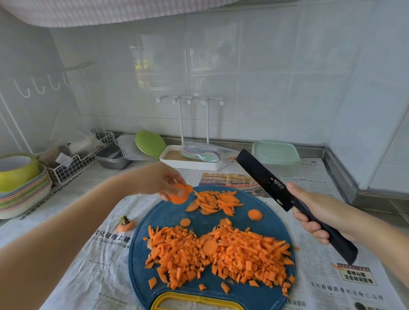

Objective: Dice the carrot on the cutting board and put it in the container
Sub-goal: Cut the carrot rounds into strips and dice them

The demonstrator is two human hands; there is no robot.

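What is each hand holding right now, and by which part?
Left hand pinches carrot slices at their top edge; right hand grips the knife by its handle.

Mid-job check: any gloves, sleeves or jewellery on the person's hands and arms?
No gloves: left hand and right hand are bare. Left forearm and right forearm are uncovered to the frame edge; no sleeve, watch or bracelet shows.

Matt blue plastic on the cutting board [166, 216]. Matt black finish on the knife [278, 190]. Thin, creased printed newspaper [321, 306] over a dull metal tabletop [382, 207]. Glossy white wall tiles [257, 72]. Translucent plastic container [275, 159]. Smooth-cut carrot slices [177, 198].
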